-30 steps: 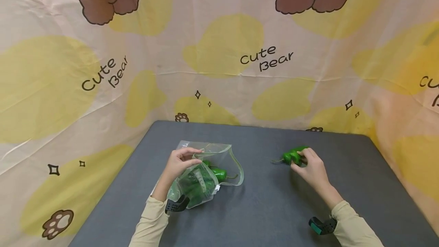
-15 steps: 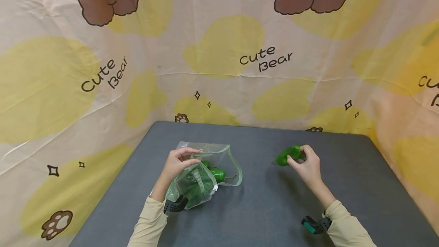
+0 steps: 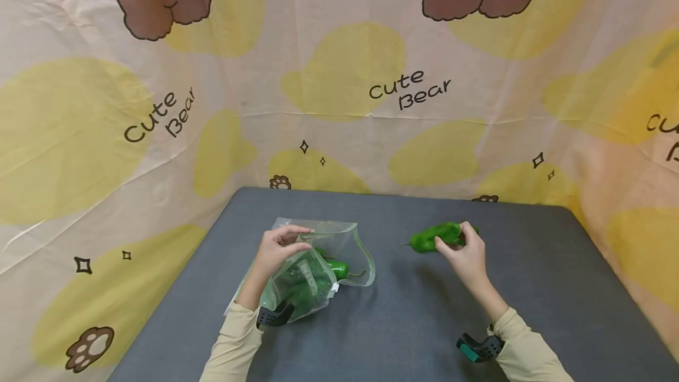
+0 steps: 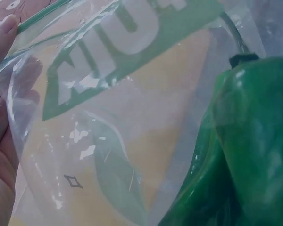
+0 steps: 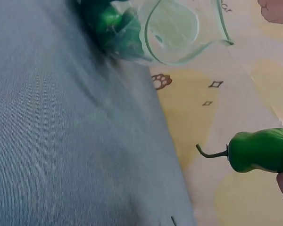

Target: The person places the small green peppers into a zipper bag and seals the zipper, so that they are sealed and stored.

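Observation:
In the head view my left hand (image 3: 277,249) pinches the upper edge of a clear zip bag (image 3: 354,240) with green trim, its mouth gaping to the right. Green peppers lie inside; one pepper (image 3: 338,268) shows at the opening, stem outward. The left wrist view looks through the printed plastic at large green peppers (image 4: 254,127) on the right. My right hand (image 3: 469,257) grips a long green pepper (image 3: 432,237) between thumb and fingers, above the table, its stem pointing left toward the bag. In the right wrist view this pepper (image 5: 259,149) is partly cut off by the frame edge.
The grey table (image 3: 392,323) runs back to a hanging cloth (image 3: 339,75) printed with bears and lettering. Dark bands (image 3: 480,348) sit on both wrists. A thin green stem tip (image 5: 174,220) shows at the bottom of the right wrist view.
My right hand has lifted the pepper off the table and moved left with it toward the bag. The left hand and the bag have stayed nearly still.

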Demonstrator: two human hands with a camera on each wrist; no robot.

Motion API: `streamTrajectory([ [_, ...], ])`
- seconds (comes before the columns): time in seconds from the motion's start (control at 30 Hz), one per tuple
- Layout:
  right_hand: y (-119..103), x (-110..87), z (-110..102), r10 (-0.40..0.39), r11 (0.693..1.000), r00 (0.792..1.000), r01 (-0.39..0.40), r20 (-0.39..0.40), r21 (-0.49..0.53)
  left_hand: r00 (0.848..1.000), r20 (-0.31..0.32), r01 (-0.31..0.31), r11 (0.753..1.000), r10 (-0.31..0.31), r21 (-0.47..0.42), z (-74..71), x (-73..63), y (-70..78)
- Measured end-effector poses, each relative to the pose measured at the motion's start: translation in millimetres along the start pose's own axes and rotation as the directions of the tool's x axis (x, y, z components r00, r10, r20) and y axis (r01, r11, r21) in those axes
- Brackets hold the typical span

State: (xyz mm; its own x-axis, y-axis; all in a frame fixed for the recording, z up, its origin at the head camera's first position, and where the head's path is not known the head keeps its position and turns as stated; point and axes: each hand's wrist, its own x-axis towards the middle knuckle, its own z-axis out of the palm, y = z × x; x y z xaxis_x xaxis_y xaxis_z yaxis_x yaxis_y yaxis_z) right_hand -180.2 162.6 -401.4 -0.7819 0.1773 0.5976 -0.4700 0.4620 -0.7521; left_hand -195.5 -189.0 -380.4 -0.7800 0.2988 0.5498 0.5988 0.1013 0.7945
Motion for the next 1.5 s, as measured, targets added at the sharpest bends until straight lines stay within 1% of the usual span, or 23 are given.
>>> streamTrajectory([
  [0.1, -2.8, 1.0, 3.1, 0.029, 0.999, 1.0, -0.029, 0.013, 0.041, 0.998, -0.013, -0.059, 0.998, 0.058, -0.015, 0.6, 1.8, -1.1],
  [0.17, -5.5, 2.2, 5.9, 0.04, 0.997, 0.999, -0.042, 0.025, 0.072, 0.997, -0.015, -0.076, 0.997, 0.075, -0.021, 0.7, 2.1, -2.1],
  [0.3, -11.4, 4.3, 11.3, 0.051, 0.991, 0.998, -0.056, 0.042, 0.124, 0.998, -0.011, -0.057, 0.998, 0.057, -0.018, 1.9, 1.0, -3.1],
  [0.37, -14.2, 5.0, 13.5, 0.056, 0.987, 0.997, -0.063, 0.051, 0.15, 0.999, -0.012, -0.037, 0.999, 0.037, -0.015, 3.4, 1.1, -2.7],
  [0.53, -21.6, 5.6, 17.6, 0.065, 0.971, 0.995, -0.081, 0.078, 0.227, 1.0, -0.03, -0.002, 1.0, 0.001, -0.025, 7.0, 3.0, -1.9],
  [0.67, -26.1, 3.9, 19.4, 0.053, 0.964, 0.993, -0.079, 0.106, 0.253, 0.999, -0.033, -0.008, 0.999, 0.006, -0.033, 8.6, 3.2, -3.5],
  [0.77, -28.1, 2.5, 19.7, 0.076, 0.956, 0.989, -0.109, 0.128, 0.272, 1.0, -0.024, -0.018, 0.999, 0.017, -0.04, 9.1, 2.7, -4.6],
  [0.87, -30.2, 1.9, 20.2, 0.099, 0.947, 0.985, -0.137, 0.142, 0.29, 1.0, -0.024, -0.016, 0.999, 0.015, -0.047, 9.2, 2.2, -5.0],
  [0.97, -32.9, 1.5, 21.9, 0.095, 0.939, 0.984, -0.14, 0.154, 0.314, 1.0, -0.028, -0.013, 0.999, 0.012, -0.051, 9.2, 2.1, -5.0],
  [1.13, -38.5, -0.4, 26.0, 0.077, 0.929, 0.987, -0.124, 0.144, 0.35, 1.0, -0.03, 0.004, 0.998, -0.006, -0.062, 9.4, 2.1, -4.1],
  [1.33, -42.5, -0.6, 30.2, 0.064, 0.91, 0.995, -0.091, 0.081, 0.403, 0.999, -0.032, 0.02, 0.998, -0.023, -0.067, 9.1, 1.8, -4.1],
  [1.5, -38.8, -4.5, 31.3, 0.082, 0.887, 0.994, -0.106, 0.073, 0.45, 0.999, -0.03, 0.013, 0.998, -0.015, -0.061, 7.2, 1.3, -4.7],
])
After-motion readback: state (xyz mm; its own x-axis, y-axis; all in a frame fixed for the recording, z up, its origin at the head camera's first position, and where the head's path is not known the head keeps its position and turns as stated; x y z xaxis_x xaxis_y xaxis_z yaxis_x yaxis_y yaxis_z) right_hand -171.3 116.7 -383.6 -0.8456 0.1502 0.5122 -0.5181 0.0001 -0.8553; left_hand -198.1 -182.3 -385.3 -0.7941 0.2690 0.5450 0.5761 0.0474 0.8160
